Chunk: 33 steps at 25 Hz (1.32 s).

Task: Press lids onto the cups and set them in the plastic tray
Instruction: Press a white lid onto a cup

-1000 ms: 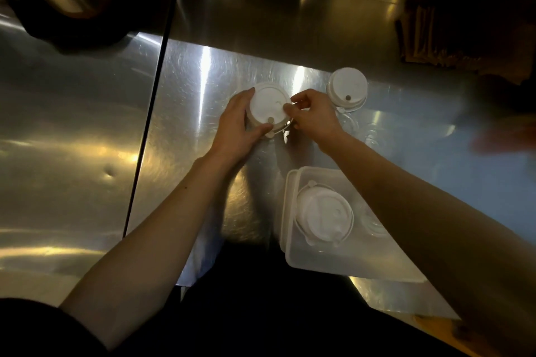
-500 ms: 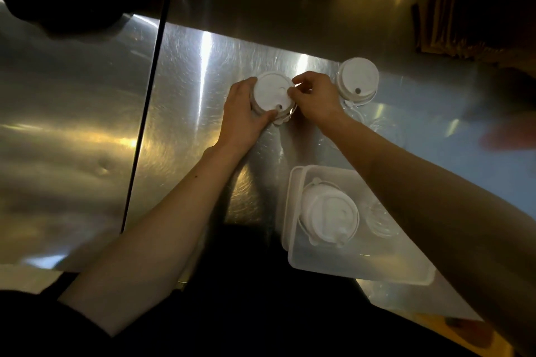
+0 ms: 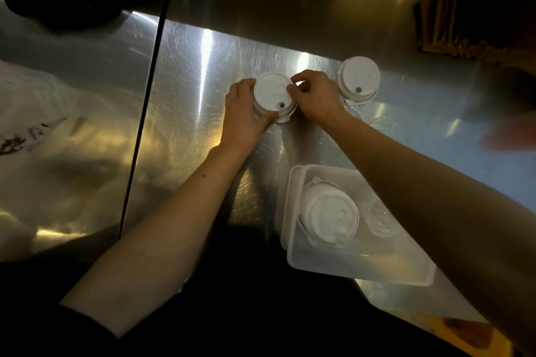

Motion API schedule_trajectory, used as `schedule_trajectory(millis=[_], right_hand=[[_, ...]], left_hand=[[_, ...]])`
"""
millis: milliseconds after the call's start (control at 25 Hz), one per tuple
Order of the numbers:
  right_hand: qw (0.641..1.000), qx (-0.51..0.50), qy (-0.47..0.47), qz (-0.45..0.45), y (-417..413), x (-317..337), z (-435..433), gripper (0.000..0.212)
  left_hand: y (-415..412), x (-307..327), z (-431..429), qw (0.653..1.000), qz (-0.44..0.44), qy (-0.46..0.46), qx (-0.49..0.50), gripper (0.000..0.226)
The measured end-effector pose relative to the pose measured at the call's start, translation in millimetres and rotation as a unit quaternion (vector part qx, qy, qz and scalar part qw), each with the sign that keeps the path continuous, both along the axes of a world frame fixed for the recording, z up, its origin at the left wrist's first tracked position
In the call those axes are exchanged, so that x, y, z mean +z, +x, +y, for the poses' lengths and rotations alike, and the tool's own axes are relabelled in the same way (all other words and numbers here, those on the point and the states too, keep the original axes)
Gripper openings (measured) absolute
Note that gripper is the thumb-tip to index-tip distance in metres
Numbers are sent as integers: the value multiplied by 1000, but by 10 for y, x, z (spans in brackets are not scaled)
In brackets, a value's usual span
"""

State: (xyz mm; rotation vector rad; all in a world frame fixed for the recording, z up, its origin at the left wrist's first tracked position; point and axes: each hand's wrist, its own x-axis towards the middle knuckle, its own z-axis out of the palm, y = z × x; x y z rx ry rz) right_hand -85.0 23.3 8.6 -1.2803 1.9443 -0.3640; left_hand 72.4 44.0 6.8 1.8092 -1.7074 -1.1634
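steel counter (image 3: 203,130); plastic tray (image 3: 359,266) near right, one lidded cup (image 3: 329,216) inside. left hand (image 3: 243,116) clamped round far cup's side, right hand (image 3: 314,94) pinching its lid (image 3: 272,90) rim. tray lies nearer than the grip, rightward; right hand closer. another lidded cup (image 3: 359,78) far right. no legible writing.

Between my fingers (image 3: 293,87) sits a lidded cup (image 3: 272,94); another cup (image 3: 358,80) stands right of them, the tray (image 3: 359,266) nearer me.
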Motion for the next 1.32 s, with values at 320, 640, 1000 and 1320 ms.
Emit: schedule_trajectory(millis=[320, 640, 1000, 1320], right_hand=[[999, 16, -28, 19, 33, -59, 101, 34], [1000, 3, 2, -9, -2, -23, 83, 35], [999, -9, 27, -36, -176, -9, 293, 26], [991, -98, -33, -81, -419, 122, 440, 29]], left_hand=[[-71, -96, 46, 999, -45, -25, 0, 80], [-72, -72, 58, 999, -42, -13, -26, 82], [-69, 46, 179, 998, -30, 4, -53, 81], [-73, 73, 127, 998, -30, -35, -48, 69]])
